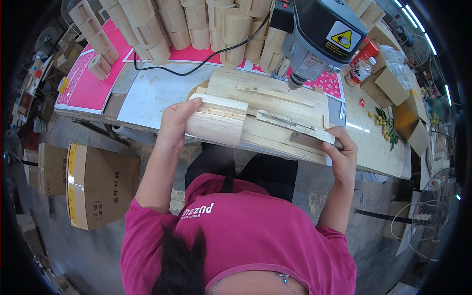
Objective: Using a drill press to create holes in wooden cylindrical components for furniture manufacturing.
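Note:
My left hand (174, 119) is closed round the left end of a pale wooden cylinder (215, 126), its thumb on top. A lengthwise groove runs along the cylinder's upper side. My right hand (342, 146) grips the right end of a slotted metal bar (285, 121) between thumb and fingers. That bar slants over the front of a wooden jig board (223, 83) with strips fixed on it, and its left end lies close to the cylinder. Beyond the board, the chuck of a drill press (322, 37) points down at its surface.
Several stacked grooved wooden cylinders (179, 24) line the back of the workbench (152, 88). A black cable (184, 74) curves across it. At the right are a drink bottle (360, 72), yellow fruit with leaves (383, 124) and open cardboard boxes (413, 115). A large carton (103, 184) stands on the floor at left.

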A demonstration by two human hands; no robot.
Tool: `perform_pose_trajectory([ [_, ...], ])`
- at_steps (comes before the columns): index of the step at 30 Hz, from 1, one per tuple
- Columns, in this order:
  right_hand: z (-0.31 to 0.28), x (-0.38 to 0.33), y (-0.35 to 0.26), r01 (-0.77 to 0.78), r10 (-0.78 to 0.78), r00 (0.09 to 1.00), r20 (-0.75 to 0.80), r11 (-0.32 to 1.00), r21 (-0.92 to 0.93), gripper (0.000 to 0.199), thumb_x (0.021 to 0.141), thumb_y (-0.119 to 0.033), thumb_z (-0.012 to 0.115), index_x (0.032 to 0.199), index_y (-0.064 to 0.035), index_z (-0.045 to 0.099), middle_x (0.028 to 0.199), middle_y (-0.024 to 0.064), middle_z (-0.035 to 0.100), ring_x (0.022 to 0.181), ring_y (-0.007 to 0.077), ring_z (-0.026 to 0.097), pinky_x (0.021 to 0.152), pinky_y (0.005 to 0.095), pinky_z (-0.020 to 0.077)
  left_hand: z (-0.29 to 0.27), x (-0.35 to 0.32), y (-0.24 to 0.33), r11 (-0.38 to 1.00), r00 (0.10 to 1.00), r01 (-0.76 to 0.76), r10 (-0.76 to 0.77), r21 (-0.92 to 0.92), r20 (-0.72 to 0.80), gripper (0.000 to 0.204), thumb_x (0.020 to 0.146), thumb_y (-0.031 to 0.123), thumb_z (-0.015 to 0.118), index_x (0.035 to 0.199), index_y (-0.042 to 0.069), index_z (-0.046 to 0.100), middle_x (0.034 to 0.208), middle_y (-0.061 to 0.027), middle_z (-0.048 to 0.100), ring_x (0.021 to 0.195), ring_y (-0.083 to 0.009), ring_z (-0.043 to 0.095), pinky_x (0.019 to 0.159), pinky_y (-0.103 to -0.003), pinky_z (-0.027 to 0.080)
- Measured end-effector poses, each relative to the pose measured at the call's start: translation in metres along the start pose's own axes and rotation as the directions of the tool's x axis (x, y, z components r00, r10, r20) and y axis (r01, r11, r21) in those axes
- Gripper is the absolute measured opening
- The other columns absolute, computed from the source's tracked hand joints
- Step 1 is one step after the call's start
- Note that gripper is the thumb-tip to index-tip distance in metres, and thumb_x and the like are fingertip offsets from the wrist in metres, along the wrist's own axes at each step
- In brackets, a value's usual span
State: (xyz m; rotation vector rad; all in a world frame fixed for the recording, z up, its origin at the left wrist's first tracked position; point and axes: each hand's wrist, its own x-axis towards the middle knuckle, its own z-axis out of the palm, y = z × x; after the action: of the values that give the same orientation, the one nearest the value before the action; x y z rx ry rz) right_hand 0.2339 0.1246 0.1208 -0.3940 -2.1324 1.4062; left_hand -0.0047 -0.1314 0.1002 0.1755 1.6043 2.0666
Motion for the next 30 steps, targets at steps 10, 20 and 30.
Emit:
perform_pose_trajectory([
  [10,-0.008,0.001,0.028,-0.063,0.055,0.997,0.053,0.984,0.165,0.020,0.070,-0.006,0.068,0.089,-0.0006,0.062,0.087,0.0043,0.056,0.084,0.0136,0.051,0.077,0.0250,0.0379,0.016,0.008,-0.020,1.000,0.995,0.017,-0.017,-0.001,0.099,0.030,0.079,0.025,0.063,0.086,-0.004,0.063,0.080,-0.0111,0.065,0.071,-0.0138,0.061,0.067,-0.025,0.046],
  [20,-0.006,-0.013,0.045,-0.154,0.149,0.988,0.037,0.965,0.211,0.019,0.070,-0.005,0.061,0.087,0.0023,0.058,0.083,0.0025,0.050,0.077,0.0116,0.045,0.070,0.0232,0.0346,-0.050,0.025,0.011,0.606,0.899,0.237,0.160,-0.760,0.408,0.052,0.077,0.050,0.051,0.116,0.016,0.052,0.118,-0.0064,0.052,0.102,-0.0247,0.054,0.077,-0.038,0.047],
  [30,0.008,-0.010,0.050,-0.057,0.056,0.998,-0.020,0.994,-0.096,0.021,0.072,-0.013,0.067,0.086,0.0002,0.060,0.084,0.0019,0.051,0.078,0.0116,0.046,0.070,0.0222,0.0348,-0.172,0.049,0.030,0.808,0.690,-0.546,0.583,0.219,-0.430,0.033,0.062,0.014,0.079,0.084,-0.003,0.062,0.125,-0.0129,0.038,0.110,-0.0222,0.045,0.088,-0.033,0.041],
])
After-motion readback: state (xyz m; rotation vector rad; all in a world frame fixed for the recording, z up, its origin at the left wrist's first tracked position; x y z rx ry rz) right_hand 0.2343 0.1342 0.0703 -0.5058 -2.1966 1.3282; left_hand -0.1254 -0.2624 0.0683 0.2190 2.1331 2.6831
